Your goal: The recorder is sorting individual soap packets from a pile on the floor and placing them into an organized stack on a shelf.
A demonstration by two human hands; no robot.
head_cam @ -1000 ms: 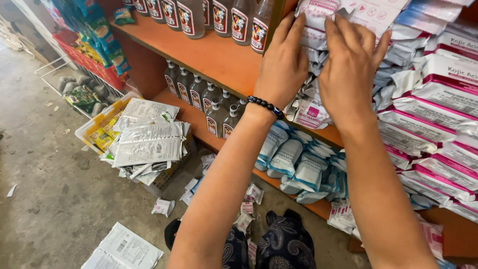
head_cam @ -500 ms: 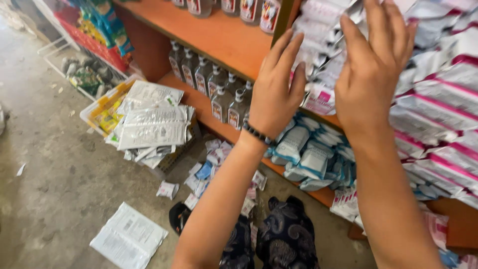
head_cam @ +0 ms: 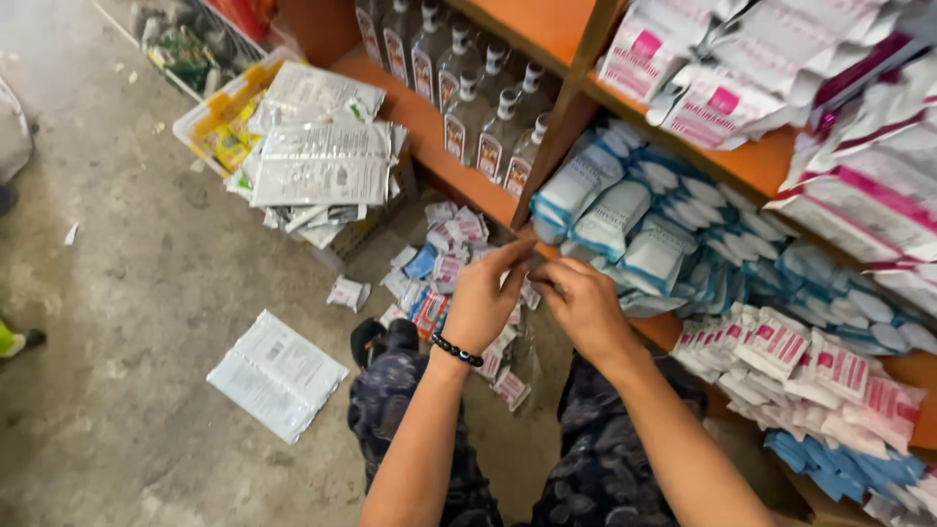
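My left hand (head_cam: 483, 303), with a black bead bracelet on the wrist, and my right hand (head_cam: 584, 304) meet low in front of the orange lower shelf (head_cam: 429, 127). Their fingertips are pinched close together at the shelf's edge. Something clear like thin plastic (head_cam: 525, 353) seems to hang under them, but I cannot tell whether they grip it. Blue and white pouches (head_cam: 625, 220) lie on the shelf just beyond the fingers. Small loose sachets (head_cam: 444, 259) are scattered on the floor below my left hand.
Clear bottles (head_cam: 488, 117) stand in rows on the lower shelf. Pink and white packets (head_cam: 781, 68) fill the upper shelf, and more (head_cam: 810, 371) lie lower right. A crate of silver packets (head_cam: 322, 161) and a printed sheet (head_cam: 278, 376) are on the concrete floor.
Both hands have come down from the pink and white packets on the upper shelf to the lower shelf's edge. The view has tilted downward with them.
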